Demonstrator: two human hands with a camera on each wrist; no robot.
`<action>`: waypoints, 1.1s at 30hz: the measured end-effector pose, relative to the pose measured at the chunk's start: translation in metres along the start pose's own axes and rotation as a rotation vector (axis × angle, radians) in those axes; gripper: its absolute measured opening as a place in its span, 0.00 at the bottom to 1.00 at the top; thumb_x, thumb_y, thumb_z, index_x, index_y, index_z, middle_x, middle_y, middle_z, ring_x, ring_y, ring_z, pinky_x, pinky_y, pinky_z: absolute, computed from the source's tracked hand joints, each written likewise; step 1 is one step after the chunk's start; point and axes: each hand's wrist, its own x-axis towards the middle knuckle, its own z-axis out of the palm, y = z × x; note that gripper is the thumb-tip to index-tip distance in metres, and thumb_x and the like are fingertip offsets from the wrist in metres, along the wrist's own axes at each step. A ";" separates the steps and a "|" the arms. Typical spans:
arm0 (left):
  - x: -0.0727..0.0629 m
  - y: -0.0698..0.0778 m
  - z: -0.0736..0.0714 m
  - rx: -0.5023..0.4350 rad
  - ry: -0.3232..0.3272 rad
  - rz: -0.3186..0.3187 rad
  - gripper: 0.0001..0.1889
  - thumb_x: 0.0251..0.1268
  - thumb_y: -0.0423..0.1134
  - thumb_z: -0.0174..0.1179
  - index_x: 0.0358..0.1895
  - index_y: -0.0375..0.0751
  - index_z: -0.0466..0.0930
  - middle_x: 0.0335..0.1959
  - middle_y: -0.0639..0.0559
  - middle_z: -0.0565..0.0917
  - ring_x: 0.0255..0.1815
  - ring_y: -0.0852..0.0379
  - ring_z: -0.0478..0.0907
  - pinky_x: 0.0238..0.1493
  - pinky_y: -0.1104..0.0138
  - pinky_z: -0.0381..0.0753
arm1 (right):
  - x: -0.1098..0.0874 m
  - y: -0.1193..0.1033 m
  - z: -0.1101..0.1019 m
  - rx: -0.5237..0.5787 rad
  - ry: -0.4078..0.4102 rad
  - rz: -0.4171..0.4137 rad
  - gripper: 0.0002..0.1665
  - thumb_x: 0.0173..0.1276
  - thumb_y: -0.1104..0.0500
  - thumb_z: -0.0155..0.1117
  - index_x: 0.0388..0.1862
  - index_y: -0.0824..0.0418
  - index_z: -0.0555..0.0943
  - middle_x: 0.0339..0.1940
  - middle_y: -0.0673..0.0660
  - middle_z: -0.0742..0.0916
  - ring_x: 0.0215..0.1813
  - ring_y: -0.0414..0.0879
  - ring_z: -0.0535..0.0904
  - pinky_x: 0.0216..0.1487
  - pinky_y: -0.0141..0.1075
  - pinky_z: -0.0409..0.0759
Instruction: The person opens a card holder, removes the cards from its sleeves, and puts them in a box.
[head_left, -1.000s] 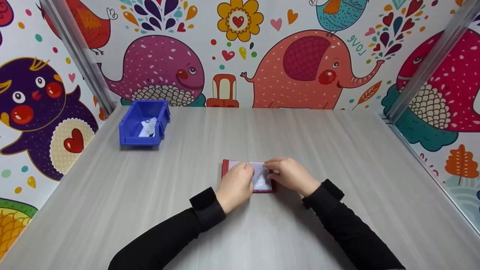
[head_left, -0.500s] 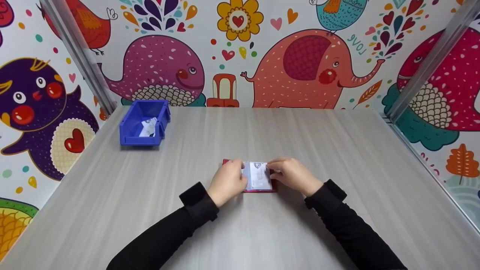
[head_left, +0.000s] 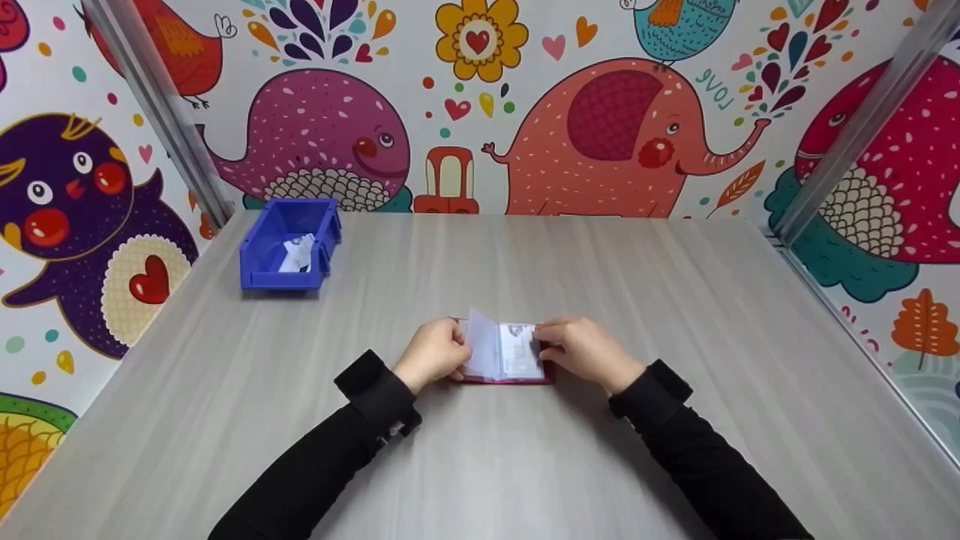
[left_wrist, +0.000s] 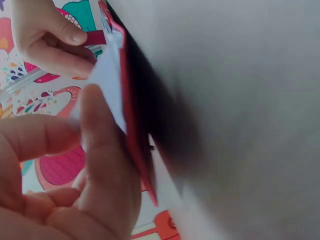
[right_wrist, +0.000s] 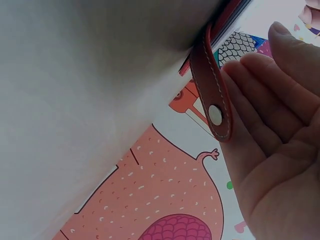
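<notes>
A small red card holder (head_left: 523, 382) with clear plastic sleeves lies spread on the table. In its right-hand sleeve sits a white card (head_left: 519, 352) with a dark print near the top. My left hand (head_left: 433, 351) is at the left side, thumb and forefinger pinching a translucent sleeve page (left_wrist: 106, 82) that stands partly raised. My right hand (head_left: 589, 351) rests at the right edge, its fingers fairly straight and the thumb apart from them. A snap strap (right_wrist: 210, 90) with a metal stud hangs off that edge, beside the right fingers.
At the back left of the wood-grain table (head_left: 637, 277) stands a blue bin (head_left: 281, 280) with some white cards or papers (head_left: 298, 253) inside. Behind the table are walls printed with cartoon animals, and metal posts (head_left: 154, 112) stand at the corners.
My left hand has moved left, turning sleeve pages over and uncovering the printed card on the right. The right hand has stayed almost still at the right edge.
</notes>
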 end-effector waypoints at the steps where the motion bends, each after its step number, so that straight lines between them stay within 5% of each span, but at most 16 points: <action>1: 0.001 -0.002 -0.001 -0.014 -0.005 -0.009 0.09 0.55 0.24 0.53 0.21 0.39 0.69 0.16 0.51 0.76 0.11 0.61 0.76 0.16 0.69 0.80 | 0.000 0.000 0.000 -0.001 -0.003 0.000 0.12 0.58 0.70 0.73 0.43 0.67 0.86 0.44 0.61 0.88 0.48 0.54 0.84 0.50 0.46 0.82; 16: 0.007 -0.010 -0.003 -0.074 -0.032 -0.110 0.14 0.60 0.26 0.54 0.17 0.41 0.68 0.12 0.49 0.75 0.08 0.62 0.74 0.14 0.69 0.79 | 0.001 0.000 0.002 -0.009 -0.020 0.000 0.12 0.58 0.70 0.73 0.42 0.67 0.86 0.44 0.60 0.88 0.48 0.53 0.84 0.50 0.45 0.82; 33: 0.009 -0.009 -0.007 -0.020 -0.094 -0.155 0.11 0.56 0.24 0.49 0.17 0.38 0.69 0.11 0.47 0.76 0.08 0.60 0.74 0.14 0.69 0.79 | 0.001 -0.002 0.001 -0.019 -0.023 0.058 0.15 0.59 0.67 0.73 0.46 0.67 0.86 0.45 0.61 0.88 0.49 0.54 0.84 0.50 0.46 0.81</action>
